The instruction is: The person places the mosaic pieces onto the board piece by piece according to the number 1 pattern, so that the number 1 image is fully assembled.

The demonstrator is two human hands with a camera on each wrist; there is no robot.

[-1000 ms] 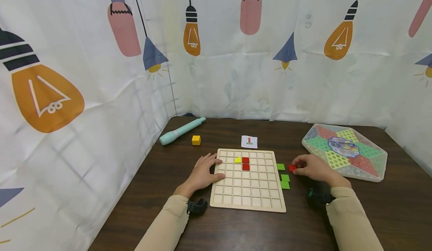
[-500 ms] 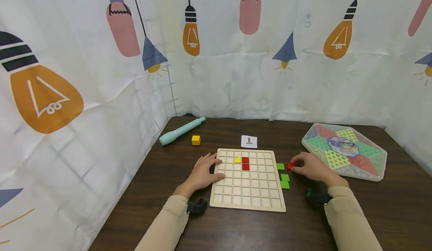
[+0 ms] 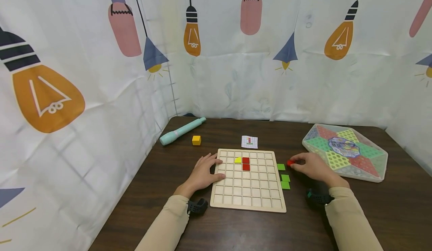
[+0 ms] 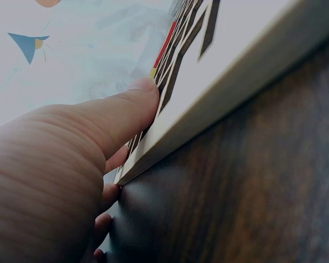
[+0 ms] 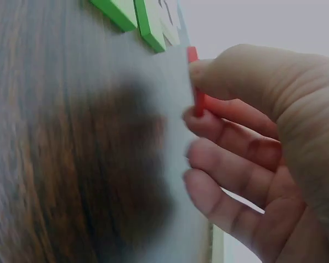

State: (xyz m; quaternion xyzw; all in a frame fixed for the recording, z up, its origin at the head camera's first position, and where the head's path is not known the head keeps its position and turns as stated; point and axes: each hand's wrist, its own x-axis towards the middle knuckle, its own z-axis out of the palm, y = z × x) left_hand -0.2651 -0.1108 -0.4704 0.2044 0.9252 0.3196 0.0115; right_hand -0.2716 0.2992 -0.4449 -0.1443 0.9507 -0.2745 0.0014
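A wooden grid board [image 3: 248,194] lies on the table, with one yellow tile [image 3: 238,160] and two red tiles [image 3: 246,160] in its cells. My left hand [image 3: 201,174] rests at its left edge. In the left wrist view the thumb [image 4: 123,112] presses on the board's face, and the other fingers reach its far corner. To the right of the board, my right hand [image 3: 312,165] pinches a small red tile [image 5: 194,82] between thumb and finger, raised off the tabletop. Several green tiles [image 3: 285,185] lie between the board and that hand.
Behind the board lies a small pattern card [image 3: 249,142]. A yellow cube [image 3: 196,140] and a mint-coloured tube [image 3: 182,131] are at the back left. On the right, a flat hexagonal game box [image 3: 345,151] sits just beyond the right hand. A printed curtain hangs behind the table.
The red tile lay flat by the green tiles under my right fingers. Now it is tipped up and lifted a little in their pinch. My left hand keeps its place on the board.
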